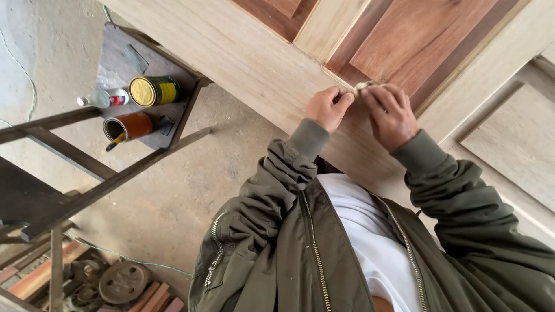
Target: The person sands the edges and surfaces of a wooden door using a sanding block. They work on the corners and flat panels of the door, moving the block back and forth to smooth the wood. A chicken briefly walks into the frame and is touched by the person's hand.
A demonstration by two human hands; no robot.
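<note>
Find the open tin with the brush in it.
In the head view, the open tin lies at left on a small dark stand, just below the closed yellow-topped tin.

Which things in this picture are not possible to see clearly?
Head view only:
- Pale wad: mostly covered by the fingers of the left hand and right hand; kind unclear.
- Wooden door: cut by the frame edges.
- Open can: contents too small.

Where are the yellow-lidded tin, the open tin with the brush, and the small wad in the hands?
yellow-lidded tin [145, 91], head view, its lid.
open tin [136, 125], head view, its side.
small wad [363, 85], head view, its exposed tip.
</note>
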